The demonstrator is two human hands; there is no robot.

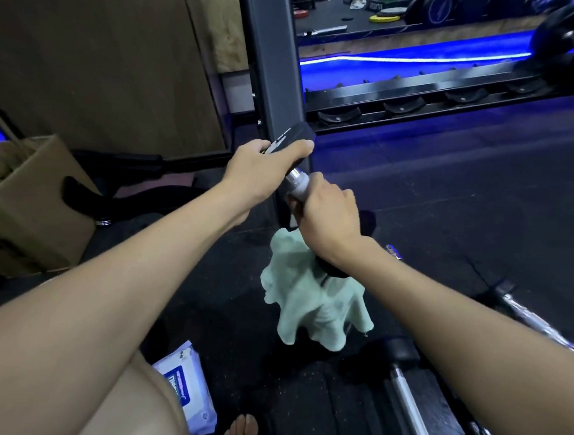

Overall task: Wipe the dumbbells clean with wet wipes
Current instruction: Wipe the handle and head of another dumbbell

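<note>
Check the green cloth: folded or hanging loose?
Hanging loose: the green cloth droops bunched from the right hand gripping the dumbbell.

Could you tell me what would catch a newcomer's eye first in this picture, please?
At centre, the left hand grips the upper head of a dumbbell while the right hand grips its chrome handle, a pale green cloth hanging below. A glowing blue light strip runs behind the empty rack, upper right.

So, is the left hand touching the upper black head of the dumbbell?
Touching. The head view shows the left hand with fingers curled round the upper black head of the dumbbell, no gap visible.
</note>
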